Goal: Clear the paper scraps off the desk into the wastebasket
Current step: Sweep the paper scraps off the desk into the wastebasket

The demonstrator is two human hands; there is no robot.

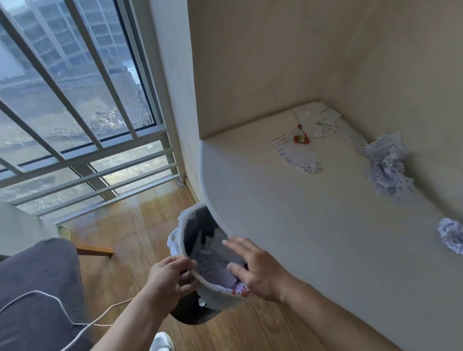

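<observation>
— Fingers of the left hand are pinching the near rim of the wastebasket, thumb over the edge of its white liner bag. That is the only grip in play; the basket is hanging tilted against the edge of the desk.

— And the right hand?

— It is hovering flat and spread over the basket's mouth, holding nothing. Just under its palm, printed scraps are already lying inside the liner.

— What is remaining beyond that hand?

— Nearest, off to its right, a crumpled ball is sitting on the desk. Farther out, a looser crumpled wad is lying, then flat printed scraps with a small red-and-green piece beside them, and white sheets in the far corner.

— How is the paper likely handling?

— Probably very light and soft, so nothing is needing force. The balls are looking easy: closing the fingers around the bulk should do. The flat scraps seem trickier, lying flush on the surface; sliding them toward the desk edge above the basket, or pinching a lifted corner, would likely be working better. Loose bits could be fluttering off the side.
</observation>
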